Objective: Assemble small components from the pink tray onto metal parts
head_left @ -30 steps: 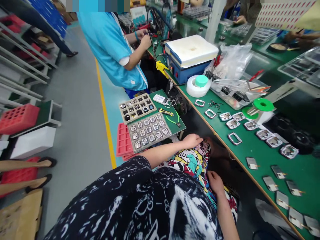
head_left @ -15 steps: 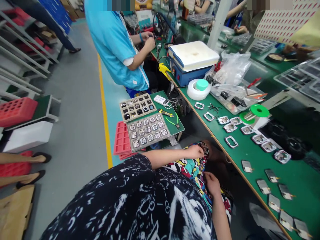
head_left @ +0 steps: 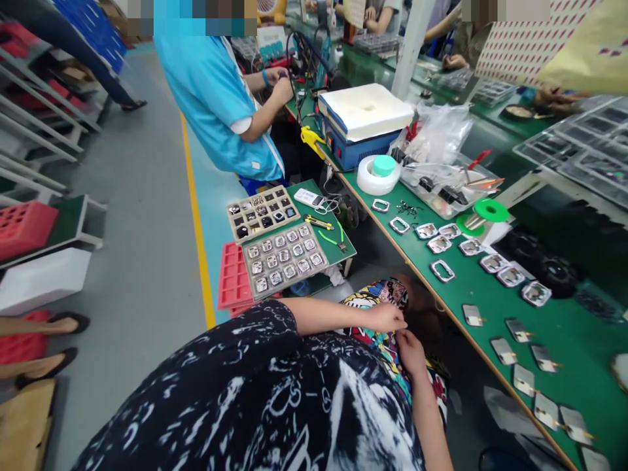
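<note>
My left hand (head_left: 386,318) hangs over my patterned shorts (head_left: 373,294), its fingers pressed together near the fingertips of my right hand (head_left: 411,352). The right hand's fingers are curled and closed at the lap. Whether either holds something small cannot be made out. Beside the left forearm, a tray of metal frames (head_left: 284,258) and a compartment tray of small parts (head_left: 262,212) lie on a small green table, with green-handled pliers (head_left: 333,241) and a yellow cutter (head_left: 318,222). On the bench to the right sit several metal frames (head_left: 442,270) and flat grey pieces (head_left: 473,315).
A person in a blue shirt (head_left: 210,91) sits ahead on the left. The bench (head_left: 417,307) carries a blue machine (head_left: 363,118), a white tape roll (head_left: 377,174), a green solder spool (head_left: 490,210) and a clear tray (head_left: 441,196). Red trays (head_left: 233,275) lie left of the small table.
My hands have come closer together, with the fingertips now almost meeting. The view has shifted slightly, so the bench and trays appear a little further left.
</note>
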Available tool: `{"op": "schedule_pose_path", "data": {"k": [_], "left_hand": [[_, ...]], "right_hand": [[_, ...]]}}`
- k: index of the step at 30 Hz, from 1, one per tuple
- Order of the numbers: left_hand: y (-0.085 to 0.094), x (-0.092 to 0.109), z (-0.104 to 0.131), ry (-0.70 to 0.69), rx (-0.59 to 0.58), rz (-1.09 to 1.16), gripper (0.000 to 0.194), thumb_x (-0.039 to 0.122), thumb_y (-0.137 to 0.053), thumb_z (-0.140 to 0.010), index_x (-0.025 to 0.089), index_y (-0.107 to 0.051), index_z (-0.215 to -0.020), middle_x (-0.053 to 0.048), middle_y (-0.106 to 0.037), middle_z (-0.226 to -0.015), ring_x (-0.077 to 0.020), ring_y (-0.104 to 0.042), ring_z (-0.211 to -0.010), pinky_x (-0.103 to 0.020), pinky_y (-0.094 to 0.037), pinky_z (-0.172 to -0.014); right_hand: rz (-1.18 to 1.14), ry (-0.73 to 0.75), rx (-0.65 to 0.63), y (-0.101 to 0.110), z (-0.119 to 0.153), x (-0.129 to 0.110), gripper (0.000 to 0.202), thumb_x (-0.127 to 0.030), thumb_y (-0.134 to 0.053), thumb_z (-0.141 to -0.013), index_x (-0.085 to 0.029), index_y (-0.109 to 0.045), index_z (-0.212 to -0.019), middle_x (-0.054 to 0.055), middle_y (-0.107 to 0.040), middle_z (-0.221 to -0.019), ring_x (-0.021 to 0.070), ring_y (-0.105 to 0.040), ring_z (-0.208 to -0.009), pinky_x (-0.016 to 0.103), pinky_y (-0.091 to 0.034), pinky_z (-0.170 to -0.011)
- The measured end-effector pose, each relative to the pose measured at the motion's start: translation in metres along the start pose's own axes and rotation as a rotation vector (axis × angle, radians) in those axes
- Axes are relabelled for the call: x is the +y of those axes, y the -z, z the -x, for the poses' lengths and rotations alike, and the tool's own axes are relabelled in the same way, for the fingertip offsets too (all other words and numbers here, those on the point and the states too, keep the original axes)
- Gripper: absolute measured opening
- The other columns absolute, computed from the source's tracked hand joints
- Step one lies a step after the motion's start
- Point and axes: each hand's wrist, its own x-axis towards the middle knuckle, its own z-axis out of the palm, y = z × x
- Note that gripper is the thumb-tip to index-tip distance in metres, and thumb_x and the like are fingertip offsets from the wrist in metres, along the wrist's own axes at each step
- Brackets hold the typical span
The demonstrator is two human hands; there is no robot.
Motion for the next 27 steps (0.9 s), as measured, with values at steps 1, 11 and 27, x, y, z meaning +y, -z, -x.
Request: {"op": "schedule_pose_path", "data": {"k": [1, 11, 27], "left_hand": [[-0.001, 0.001, -0.001, 0.004, 0.000, 0.003, 0.034, 0.044, -0.066, -0.104, 0.021, -0.081, -0.085, -0.003, -0.079, -0.083, -0.0184, -0.071, -0.084, -0.025, -0.044, -0.072], [0.011, 0.008, 0.002, 0.054, 0.046, -0.014, 0.050, 0.053, -0.063, -0.103, 0.019, -0.074, -0.069, 0.001, -0.066, -0.064, -0.0137, -0.058, -0.067, -0.027, -0.035, -0.062], [0.169, -0.064, -0.032, 0.248, 0.337, -0.206, 0.025, 0.038, -0.069, -0.107, 0.016, -0.076, -0.114, -0.010, -0.077, -0.124, -0.0250, -0.071, -0.121, -0.050, -0.057, -0.113]], "right_hand": [[0.004, 0.008, 0.001, 0.000, -0.001, 0.000, 0.055, -0.069, -0.060, -0.078, -0.020, -0.076, -0.097, 0.008, -0.078, -0.091, 0.0299, -0.070, -0.088, 0.036, -0.053, -0.078], [-0.126, -0.094, 0.050, -0.002, 0.004, 0.003, 0.071, -0.074, -0.059, -0.075, -0.016, -0.075, -0.112, 0.006, -0.072, -0.077, 0.0242, -0.065, -0.066, 0.032, -0.049, -0.061], [-0.097, -0.090, 0.006, -0.008, 0.002, 0.002, 0.065, -0.070, -0.064, -0.073, -0.015, -0.077, -0.105, 0.006, -0.072, -0.075, 0.0237, -0.064, -0.069, 0.032, -0.047, -0.065]]}}
